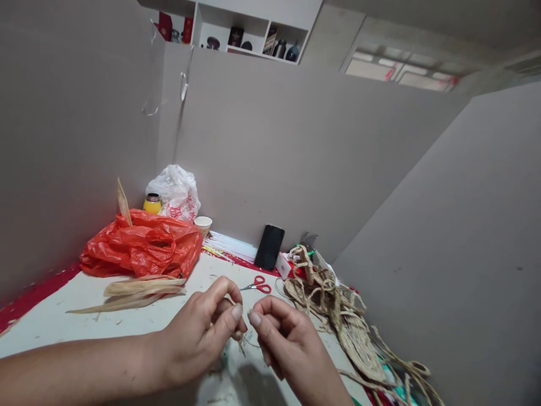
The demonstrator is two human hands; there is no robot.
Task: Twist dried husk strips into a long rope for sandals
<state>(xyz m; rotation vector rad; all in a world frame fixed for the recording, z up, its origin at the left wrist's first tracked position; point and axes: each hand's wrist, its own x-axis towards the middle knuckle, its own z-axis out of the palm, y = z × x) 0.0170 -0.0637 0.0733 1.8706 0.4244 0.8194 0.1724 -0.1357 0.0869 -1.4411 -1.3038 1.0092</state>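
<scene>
From the head view, we see our left hand (205, 332) closed around a thin strand (241, 345) over the tabletop (135, 320); our right hand (289, 341) is pinched narrow beside it, contents unclear. Scissors (256, 286) lie beyond, braided cords (359, 345) rightward.

Here's our left forearm (84, 363), bare, our left hand (196, 335), bare too, our right hand (291, 341), just as bare, rounded thumbnails (256, 318)

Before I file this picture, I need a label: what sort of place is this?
Probably a small craft workspace: grey partitions edging a table, with red-handled scissors and a heap of braided cord on it.
</scene>
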